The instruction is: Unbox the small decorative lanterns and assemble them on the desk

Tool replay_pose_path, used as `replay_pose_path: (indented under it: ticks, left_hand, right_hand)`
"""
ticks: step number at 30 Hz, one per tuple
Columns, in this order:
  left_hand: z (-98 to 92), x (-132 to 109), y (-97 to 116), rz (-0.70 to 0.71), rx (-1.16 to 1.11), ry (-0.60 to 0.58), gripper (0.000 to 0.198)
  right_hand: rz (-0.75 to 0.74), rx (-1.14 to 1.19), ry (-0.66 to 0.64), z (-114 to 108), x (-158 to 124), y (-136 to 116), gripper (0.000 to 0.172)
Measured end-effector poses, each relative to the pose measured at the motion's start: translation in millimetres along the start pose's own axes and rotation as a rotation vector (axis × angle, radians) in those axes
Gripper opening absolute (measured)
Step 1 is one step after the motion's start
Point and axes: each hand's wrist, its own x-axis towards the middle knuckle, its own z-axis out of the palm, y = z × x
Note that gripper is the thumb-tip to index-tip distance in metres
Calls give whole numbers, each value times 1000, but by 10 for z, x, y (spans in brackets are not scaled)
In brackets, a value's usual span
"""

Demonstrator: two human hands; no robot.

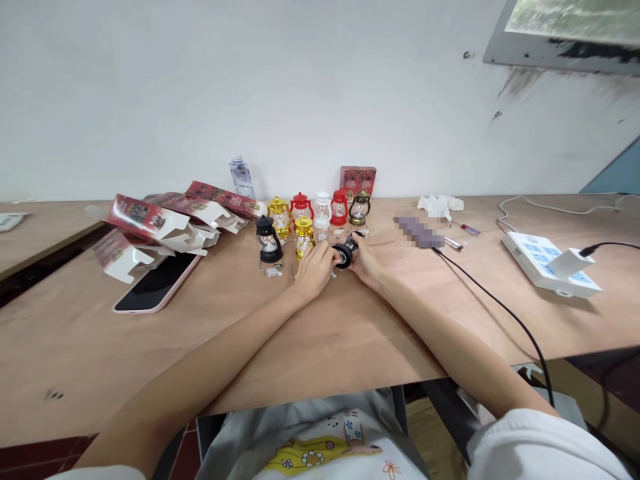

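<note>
**Black toy lantern gripped by both hands on a plywood table**

Plywood table point(320, 347) runs across the view, and both forearms stretch over its near edge. Midway across it the left hand point(314, 267) and the right hand point(366, 262) meet. Each has its fingers closed around one end of a small black lantern point(345, 253), which lies on its side between the two palms, low over the board. Left of the hands a phone point(155, 283) lies face up beside a heap of folded red-and-white cartons point(150, 223). To the right a black cable point(500, 308) crosses the table, and a white power strip point(540, 261) sits well apart. Just behind the hands stand a second black lantern point(269, 240) and a gold lantern point(303, 237). Behind those is a row of lanterns point(323, 210) in gold, red, white and bronze. Farthest back, against the white wall, stand a clear bottle point(241, 177) and a red box point(358, 180).
</note>
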Motion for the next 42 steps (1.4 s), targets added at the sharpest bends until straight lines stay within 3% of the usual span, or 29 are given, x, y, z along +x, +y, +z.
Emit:
replay_pose_path:
  ticks: [11,28,42]
  left_hand:
    - [-47,-17,12,29,-11,153,14]
    - [15,-3,-2,17,18,45,10]
    - [-29,-26,-26,107,63,189,15]
  right_hand:
    - [36,6,-16,-32,26,6,26]
    - [17,-7,9,8,-12,-15,25]
    - [49,65,45,26,-23,-32,25]
